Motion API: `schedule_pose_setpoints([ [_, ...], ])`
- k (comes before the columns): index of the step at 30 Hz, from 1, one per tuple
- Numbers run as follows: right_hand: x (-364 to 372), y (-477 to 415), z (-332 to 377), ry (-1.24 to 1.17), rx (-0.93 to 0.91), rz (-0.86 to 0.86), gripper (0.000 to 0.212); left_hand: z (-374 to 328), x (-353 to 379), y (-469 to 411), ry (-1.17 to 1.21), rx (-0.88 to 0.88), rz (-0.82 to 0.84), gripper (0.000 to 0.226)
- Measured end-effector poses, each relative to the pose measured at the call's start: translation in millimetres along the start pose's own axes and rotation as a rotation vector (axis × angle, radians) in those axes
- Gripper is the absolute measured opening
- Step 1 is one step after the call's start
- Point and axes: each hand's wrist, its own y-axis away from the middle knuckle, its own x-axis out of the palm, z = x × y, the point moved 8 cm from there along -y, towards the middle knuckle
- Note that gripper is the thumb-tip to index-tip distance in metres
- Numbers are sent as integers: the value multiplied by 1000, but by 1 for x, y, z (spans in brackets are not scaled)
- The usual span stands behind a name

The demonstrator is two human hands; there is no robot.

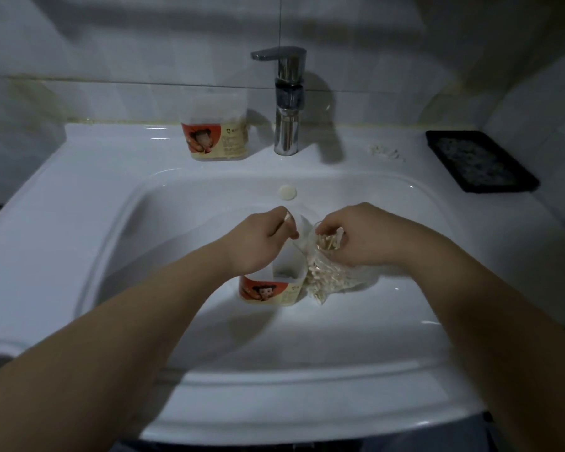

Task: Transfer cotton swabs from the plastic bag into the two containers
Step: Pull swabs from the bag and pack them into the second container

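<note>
Head view: swabs could easily land in the white ceramic sink [118,177]
My left hand [258,244] pinches a wooden cotton swab [284,222] over the open white labelled tub [274,293]; right hand [359,238] has curled fingers gripping the clear plastic bag [327,283] beside it. Tilt it and they spill.

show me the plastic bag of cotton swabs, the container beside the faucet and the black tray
plastic bag of cotton swabs [323,282]: head view, on the swab-filled lower part
container beside the faucet [217,138]: head view, on its printed label
black tray [480,161]: head view, on its speckled middle
</note>
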Motion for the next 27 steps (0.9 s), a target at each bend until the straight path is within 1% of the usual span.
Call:
schedule_pose_setpoints([
  [2, 6, -1, 3, 30, -15, 40, 34, -2, 6, 1, 10, 45, 53, 34],
  [4, 10, -3, 5, 39, -22, 64, 33, -2, 9, 1, 14, 68, 81, 30],
  [7, 11, -5, -1, 48, -2, 57, 28, -2, 11, 2, 9, 71, 110, 30],
  [11, 11, -5, -6, 13, 26, 64, 25, -3, 6, 2, -32, 89, 61, 33],
  [15, 3, -5, -4, -41, 9, -4, 27, -3, 3, 1, -41, 75, 41, 29],
  [18, -3, -6, -3, -86, -9, -61, 28, 0, -1, 2, 42, 28, -1, 27],
  [21, -16, -7, -5, -231, -8, -167, 24, -1, -7, 2, 207, 1, -85, 26],
  [25, -32, -4, -12, -592, 8, -312, 26, -8, -9, 5, 488, 6, -151, 26],
  [27, -36, -1, -12, -734, 3, -368, 21, -12, -7, 5, 577, -4, -153, 26],
])
